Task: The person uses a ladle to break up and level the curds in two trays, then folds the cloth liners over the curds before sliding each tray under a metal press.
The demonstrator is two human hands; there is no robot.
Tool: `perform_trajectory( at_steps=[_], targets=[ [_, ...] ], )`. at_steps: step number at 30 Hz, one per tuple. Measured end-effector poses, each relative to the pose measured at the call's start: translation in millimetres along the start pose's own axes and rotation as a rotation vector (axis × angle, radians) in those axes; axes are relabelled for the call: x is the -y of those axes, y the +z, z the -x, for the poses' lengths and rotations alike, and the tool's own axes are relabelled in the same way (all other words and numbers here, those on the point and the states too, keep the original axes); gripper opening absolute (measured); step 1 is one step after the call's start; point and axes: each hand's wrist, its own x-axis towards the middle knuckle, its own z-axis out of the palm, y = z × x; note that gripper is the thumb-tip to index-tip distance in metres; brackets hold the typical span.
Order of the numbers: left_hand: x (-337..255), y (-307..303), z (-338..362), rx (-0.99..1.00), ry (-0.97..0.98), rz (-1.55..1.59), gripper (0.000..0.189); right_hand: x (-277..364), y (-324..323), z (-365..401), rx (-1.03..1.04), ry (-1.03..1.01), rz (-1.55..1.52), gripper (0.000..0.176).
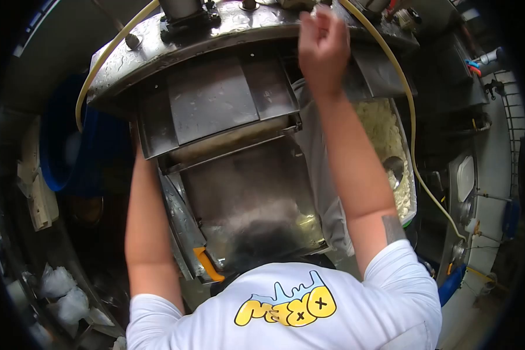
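My right hand (325,49) is raised over the wet metal ledge (239,22) at the top, slightly blurred. Its fingers are curled closed, and whatever they hold is hidden. My left arm (147,216) reaches forward along the left side of a stainless steel machine (213,99). The machine's side hides the fingers of that hand. Across the machine, a pale beige roller (233,142) shows below its sloping metal cover. In front of the roller lies a broad, smooth metal plate (248,186).
Right of the machine stands a tray of pale, lumpy food (379,125) with a round metal cup (394,169) in it. A yellowish hose (413,128) runs down beside it. A blue tub (55,157) is at left, and an orange handle (207,264) sits near my body.
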Motion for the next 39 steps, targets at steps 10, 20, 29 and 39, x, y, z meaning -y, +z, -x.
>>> perform_trajectory(
  at_steps=[10, 20, 29, 39],
  targets=[
    [-171, 53, 145, -0.499, 0.463, -0.559, 0.071, 23, -7, -75, 0.279, -0.58, 0.35, 0.02],
    [-143, 74, 121, -0.097, 0.491, -0.737, 0.079, -45, -16, -94, 0.306, -0.335, 0.421, 0.018],
    [-153, 81, 120, -0.049, 0.404, -0.946, 0.067, -24, -3, -79, 0.237, -0.228, 0.474, 0.018],
    [-169, 107, 102, 0.209, 0.302, -0.877, 0.087, -29, -5, -126, 0.694, 0.049, 0.414, 0.038]
  ],
)
